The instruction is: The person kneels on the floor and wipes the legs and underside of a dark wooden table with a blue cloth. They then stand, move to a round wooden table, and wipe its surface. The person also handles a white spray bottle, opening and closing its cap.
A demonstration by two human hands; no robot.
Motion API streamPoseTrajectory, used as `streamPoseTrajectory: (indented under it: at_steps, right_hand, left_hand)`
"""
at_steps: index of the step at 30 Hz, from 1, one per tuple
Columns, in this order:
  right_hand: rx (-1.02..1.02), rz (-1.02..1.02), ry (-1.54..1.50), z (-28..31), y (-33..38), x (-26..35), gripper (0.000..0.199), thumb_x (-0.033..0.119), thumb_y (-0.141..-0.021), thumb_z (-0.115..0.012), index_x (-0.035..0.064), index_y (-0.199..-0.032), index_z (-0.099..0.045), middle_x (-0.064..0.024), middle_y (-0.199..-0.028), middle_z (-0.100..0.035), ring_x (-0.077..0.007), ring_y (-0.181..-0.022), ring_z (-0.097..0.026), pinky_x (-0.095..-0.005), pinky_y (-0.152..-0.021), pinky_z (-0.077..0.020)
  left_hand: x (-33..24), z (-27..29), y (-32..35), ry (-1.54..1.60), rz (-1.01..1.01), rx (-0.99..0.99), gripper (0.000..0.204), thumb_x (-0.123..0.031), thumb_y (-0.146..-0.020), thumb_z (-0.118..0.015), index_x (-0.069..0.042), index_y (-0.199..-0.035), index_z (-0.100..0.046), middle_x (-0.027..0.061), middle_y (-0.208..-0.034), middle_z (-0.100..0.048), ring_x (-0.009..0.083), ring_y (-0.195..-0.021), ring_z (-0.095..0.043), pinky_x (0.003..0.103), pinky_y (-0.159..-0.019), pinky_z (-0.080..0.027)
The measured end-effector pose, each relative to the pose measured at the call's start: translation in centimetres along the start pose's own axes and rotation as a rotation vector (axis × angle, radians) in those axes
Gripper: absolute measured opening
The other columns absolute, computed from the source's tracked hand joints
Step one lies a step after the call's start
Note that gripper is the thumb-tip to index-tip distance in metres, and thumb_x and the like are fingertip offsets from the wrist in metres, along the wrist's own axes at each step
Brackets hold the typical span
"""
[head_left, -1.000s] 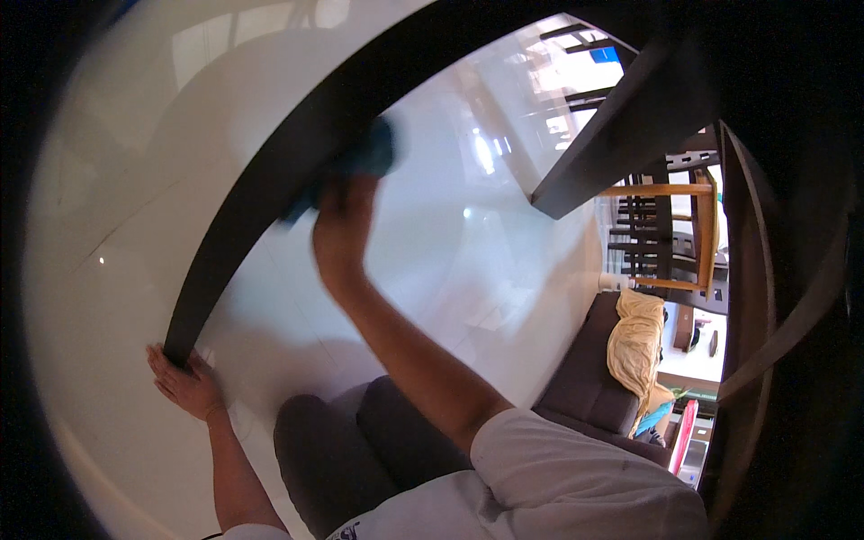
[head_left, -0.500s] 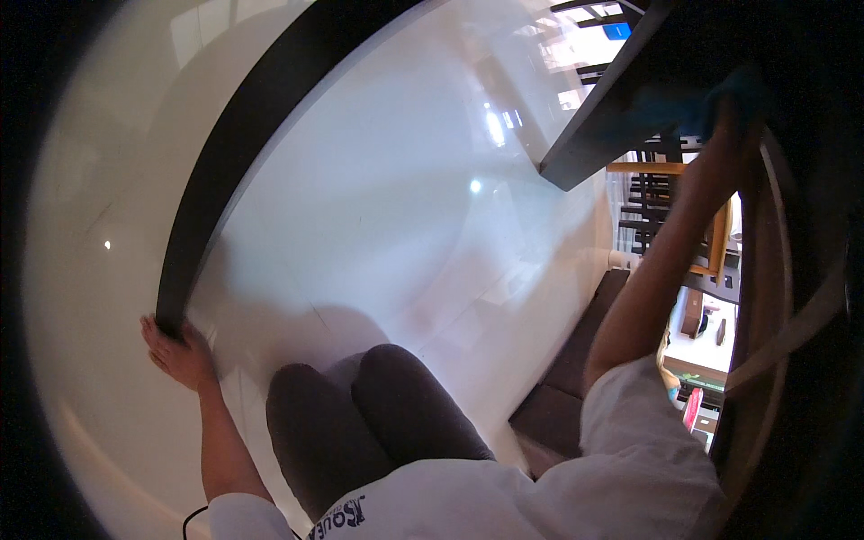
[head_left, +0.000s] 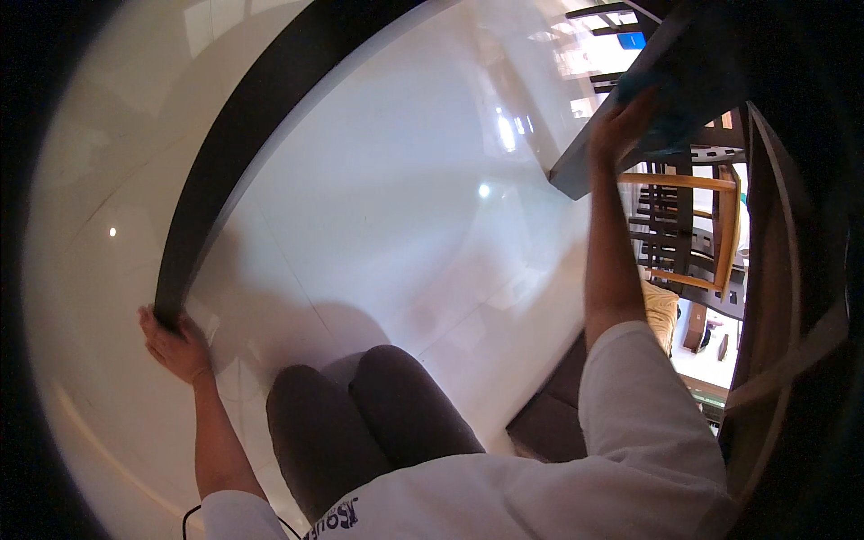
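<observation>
A long dark furniture leg (head_left: 236, 121), bent by the lens, runs from the top of the view down to the left. My left hand (head_left: 178, 349) is wrapped around its lower end, thumb on one side and fingers on the other. Up at the right, my right hand (head_left: 623, 126) presses a teal-blue cloth (head_left: 664, 112) against a second dark leg (head_left: 576, 171). The cloth bunches under my fingers and partly fades into deep shadow.
Glossy pale floor tiles (head_left: 387, 207) spread between the two legs. My knees (head_left: 360, 405) are bent at the bottom. A dark brown flat block (head_left: 553, 414) lies right of them. Wooden chairs (head_left: 688, 216) stand beyond the right arm, beside a dark wooden panel (head_left: 774, 297).
My right hand and the cloth have moved left and slightly down along the dark leg, out of the deeper shadow. The left hand has stayed on its leg.
</observation>
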State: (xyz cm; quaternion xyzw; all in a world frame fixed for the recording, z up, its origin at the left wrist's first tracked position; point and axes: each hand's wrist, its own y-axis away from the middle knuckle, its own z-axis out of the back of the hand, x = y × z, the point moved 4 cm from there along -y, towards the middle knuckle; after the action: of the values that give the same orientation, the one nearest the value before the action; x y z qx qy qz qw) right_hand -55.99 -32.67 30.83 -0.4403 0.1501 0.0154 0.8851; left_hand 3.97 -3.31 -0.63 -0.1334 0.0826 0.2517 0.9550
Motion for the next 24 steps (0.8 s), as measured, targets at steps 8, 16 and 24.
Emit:
streamPoseTrajectory:
  at_steps: [8,16,24]
  right_hand:
    - [0.438,-1.374,-1.059,3.5,24.7,3.0,0.053,-0.002,-0.078,-0.032,0.0011,-0.126,-0.052,-0.0152,-0.121,-0.055,-0.0258,-0.11,-0.055,-0.0349,-0.098,-0.0426]
    - [1.495,-0.457,-1.506,19.1,21.9,24.0,0.043,0.011,-0.091,-0.056,0.0135,-0.133,-0.047,-0.0118,-0.132,-0.05,-0.0203,-0.111,-0.055,-0.0354,-0.094,-0.0439]
    - [0.598,-1.034,-0.331,3.9,39.2,0.6,0.041,0.017,-0.094,-0.04,0.0023,-0.132,-0.043,-0.0189,-0.138,-0.041,-0.0314,-0.128,-0.04,-0.0412,-0.106,-0.0287]
  left_hand:
    - [-2.5,1.8,-1.8,0.052,-0.039,0.013,0.053,-0.035,-0.094,-0.042,-0.011,-0.14,-0.032,0.0077,-0.146,-0.033,0.0256,-0.136,-0.028,0.045,-0.109,-0.021]
    - [-14.6,4.2,4.0,1.199,0.162,0.914,0.037,-0.024,-0.094,-0.049,-0.005,-0.126,-0.049,0.0119,-0.119,-0.054,0.0218,-0.109,-0.052,0.033,-0.097,-0.038]
    - [-29.5,2.4,6.7,0.884,-0.289,1.322,0.044,-0.033,-0.09,-0.05,-0.007,-0.125,-0.051,0.0121,-0.121,-0.054,0.0239,-0.112,-0.051,0.036,-0.098,-0.038]
